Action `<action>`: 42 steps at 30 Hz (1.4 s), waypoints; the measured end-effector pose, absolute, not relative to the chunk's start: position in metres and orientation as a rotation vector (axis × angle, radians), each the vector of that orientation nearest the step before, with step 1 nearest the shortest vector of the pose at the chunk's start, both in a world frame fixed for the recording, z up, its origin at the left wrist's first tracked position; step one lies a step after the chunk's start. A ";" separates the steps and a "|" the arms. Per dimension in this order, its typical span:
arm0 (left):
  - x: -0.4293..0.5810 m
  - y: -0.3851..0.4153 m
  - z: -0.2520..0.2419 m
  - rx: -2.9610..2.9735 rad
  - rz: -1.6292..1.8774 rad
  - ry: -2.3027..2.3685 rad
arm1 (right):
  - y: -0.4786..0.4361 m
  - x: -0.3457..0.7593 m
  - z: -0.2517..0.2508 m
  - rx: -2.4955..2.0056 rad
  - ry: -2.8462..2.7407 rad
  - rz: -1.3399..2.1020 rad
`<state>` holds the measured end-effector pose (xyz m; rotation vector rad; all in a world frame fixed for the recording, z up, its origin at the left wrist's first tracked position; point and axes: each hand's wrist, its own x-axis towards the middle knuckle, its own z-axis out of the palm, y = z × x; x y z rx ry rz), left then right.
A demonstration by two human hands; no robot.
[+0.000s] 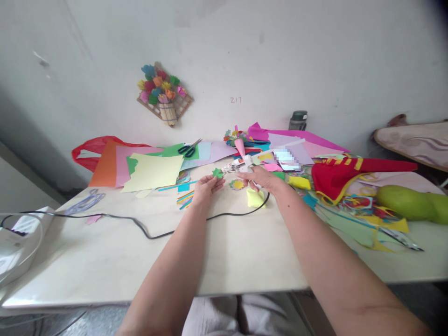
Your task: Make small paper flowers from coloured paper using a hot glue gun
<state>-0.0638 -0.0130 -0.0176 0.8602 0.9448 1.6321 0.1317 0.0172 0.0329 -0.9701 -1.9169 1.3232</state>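
Note:
Pinched in the fingers of my left hand (207, 185) is a small green paper flower (217, 173). My right hand (261, 179) grips a white hot glue gun (246, 163), whose nozzle points left, close to the green flower. From the glue gun a black cord (238, 213) runs leftward across the table. Between my hands lies a paper flower with a yellow centre (238, 185). Just below my right hand sits a crumpled yellow piece (255, 198). Behind the glue gun stands a pink paper cone (240, 146) with many small coloured paper pieces around its top.
Coloured paper sheets (154, 171) lie at the back left with dark scissors (190, 148) on them. Left is a white power strip (26, 233). A phone (287, 159), red cloth (336, 177), green fruit (402, 202) and paper scraps fill the right. A bottle (298, 120) stands behind.

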 end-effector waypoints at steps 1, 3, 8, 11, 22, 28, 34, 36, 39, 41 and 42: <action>-0.064 -0.013 -0.018 0.860 1.634 0.943 | 0.017 0.132 0.033 -0.972 -1.916 1.324; -0.064 -0.012 -0.018 0.862 1.634 0.941 | 0.017 0.132 0.033 -0.970 -1.911 1.324; -0.064 -0.013 -0.018 0.873 1.612 0.959 | 0.018 0.132 0.032 -0.959 -1.895 1.320; -0.064 -0.013 -0.017 0.869 1.607 0.970 | 0.017 0.132 0.033 -0.953 -1.901 1.325; -0.064 -0.014 -0.017 0.888 1.590 0.981 | 0.015 0.130 0.035 -0.967 -1.903 1.324; -0.063 -0.015 -0.016 0.873 1.607 0.981 | 0.016 0.132 0.035 -0.939 -1.911 1.335; -0.063 -0.015 -0.015 0.861 1.612 0.977 | 0.014 0.131 0.036 -0.936 -1.933 1.338; -0.063 -0.015 -0.016 0.864 1.610 0.977 | 0.014 0.130 0.036 -0.954 -1.937 1.327; -0.063 -0.014 -0.016 0.874 1.602 0.978 | 0.014 0.129 0.036 -0.962 -1.929 1.317; -0.063 -0.014 -0.016 0.873 1.602 0.977 | 0.015 0.130 0.036 -0.961 -1.920 1.313; -0.063 -0.014 -0.016 0.871 1.603 0.977 | 0.015 0.130 0.035 -0.961 -1.920 1.310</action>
